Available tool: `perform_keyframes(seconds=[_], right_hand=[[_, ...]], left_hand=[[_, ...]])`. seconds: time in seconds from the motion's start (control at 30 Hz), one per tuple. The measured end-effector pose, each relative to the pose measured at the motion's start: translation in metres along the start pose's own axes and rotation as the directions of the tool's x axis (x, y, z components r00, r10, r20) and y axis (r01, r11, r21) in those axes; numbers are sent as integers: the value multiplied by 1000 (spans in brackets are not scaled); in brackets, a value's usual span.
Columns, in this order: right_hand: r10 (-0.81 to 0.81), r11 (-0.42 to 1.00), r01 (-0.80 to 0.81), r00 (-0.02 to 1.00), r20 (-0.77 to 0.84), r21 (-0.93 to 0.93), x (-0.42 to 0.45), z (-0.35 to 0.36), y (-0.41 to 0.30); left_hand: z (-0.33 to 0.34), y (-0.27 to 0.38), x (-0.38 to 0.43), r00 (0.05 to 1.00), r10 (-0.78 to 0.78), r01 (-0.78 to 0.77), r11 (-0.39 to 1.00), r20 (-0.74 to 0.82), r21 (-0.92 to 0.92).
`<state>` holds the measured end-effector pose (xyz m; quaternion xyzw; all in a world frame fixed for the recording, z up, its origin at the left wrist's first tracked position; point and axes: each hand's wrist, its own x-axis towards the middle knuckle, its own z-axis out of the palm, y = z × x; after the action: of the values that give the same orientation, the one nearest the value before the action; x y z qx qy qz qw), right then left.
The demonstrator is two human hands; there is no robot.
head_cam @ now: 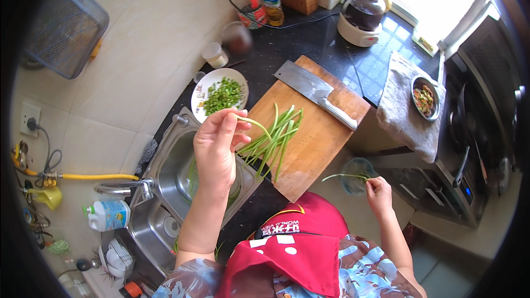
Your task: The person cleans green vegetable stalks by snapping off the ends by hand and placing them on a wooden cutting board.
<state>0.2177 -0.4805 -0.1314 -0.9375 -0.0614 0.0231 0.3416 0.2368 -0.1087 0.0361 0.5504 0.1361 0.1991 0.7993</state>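
My left hand (217,142) is raised over the near corner of the sink and pinches one end of a long green vegetable stem (258,125), which curves towards the board. Between the fingertips of my right hand (378,194) is a short green stem piece (343,176). That hand is off to the right, over a translucent bluish bin (352,186) below counter level. A loose bundle of green stems (283,132) lies on the wooden cutting board (316,145), some ends overhanging its left edge. Across the board's far side rests a cleaver (306,82), its handle pointing right.
A white plate (198,101) of chopped greens stands beyond the double sink (165,182). At the back are bottles (272,2) and a glass kettle (364,8). On the right, a bowl (425,98) of chopped food sits on a grey cloth (399,111) beside a wok (468,111).
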Motion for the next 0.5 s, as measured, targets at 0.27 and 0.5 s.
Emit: perform_keyframes(seconds=[0.27,0.5], right_hand=[[168,917,-188,982,-87,-350,-22,4,92],[483,811,-478,872,-75,-336,-11,18,141]], left_hand=[[21,-47,13,995,-68,65,996,-70,-56],[-56,-124,-22,867,-245,302,951,-434,65]])
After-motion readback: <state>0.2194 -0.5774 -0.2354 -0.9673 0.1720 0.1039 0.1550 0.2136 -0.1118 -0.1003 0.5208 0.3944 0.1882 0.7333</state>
